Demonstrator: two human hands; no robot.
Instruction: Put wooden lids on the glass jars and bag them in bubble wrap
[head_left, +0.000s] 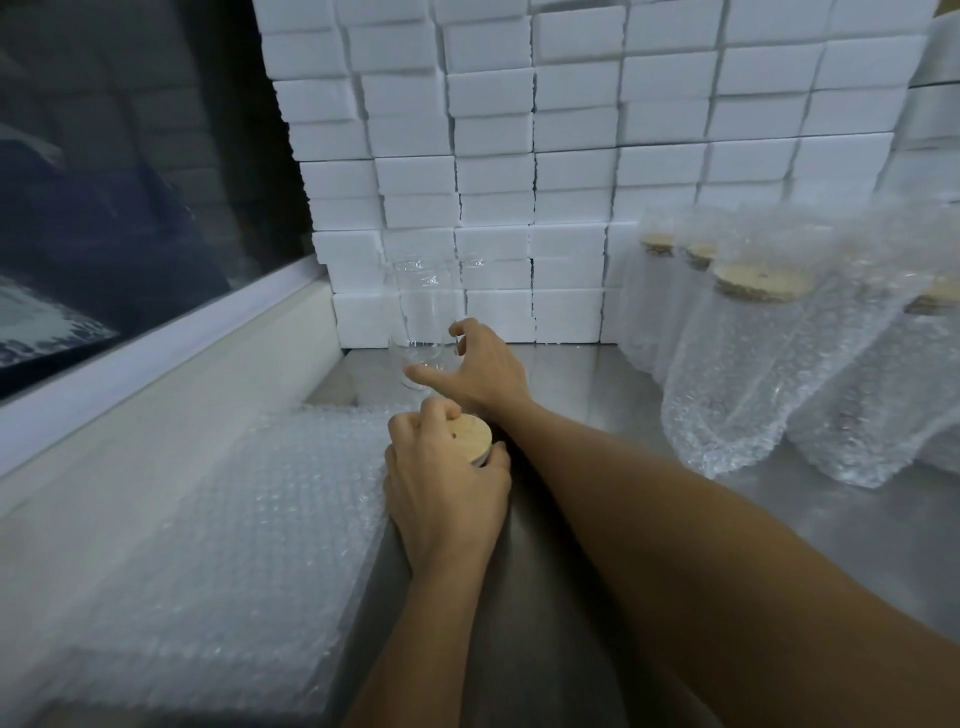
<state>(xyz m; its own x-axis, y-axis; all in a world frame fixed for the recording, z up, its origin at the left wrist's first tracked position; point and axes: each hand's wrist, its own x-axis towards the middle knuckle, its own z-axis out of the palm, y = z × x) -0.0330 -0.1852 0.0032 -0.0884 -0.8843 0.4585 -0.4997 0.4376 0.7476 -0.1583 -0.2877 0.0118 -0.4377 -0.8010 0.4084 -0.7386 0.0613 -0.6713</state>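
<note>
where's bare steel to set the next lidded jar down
Bare table shows between the right hand and the bagged jars, bounded behind by the foam boxes. A second strip runs between the forearms toward the near edge. The left is covered by bubble wrap bags; the right is crowded with bagged jars.

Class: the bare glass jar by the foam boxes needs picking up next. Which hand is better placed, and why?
The right hand. Its fingers are spread beside the glass jar, seemingly not yet gripping. The left hand is nearer the person and busy holding a wooden lid.
</note>
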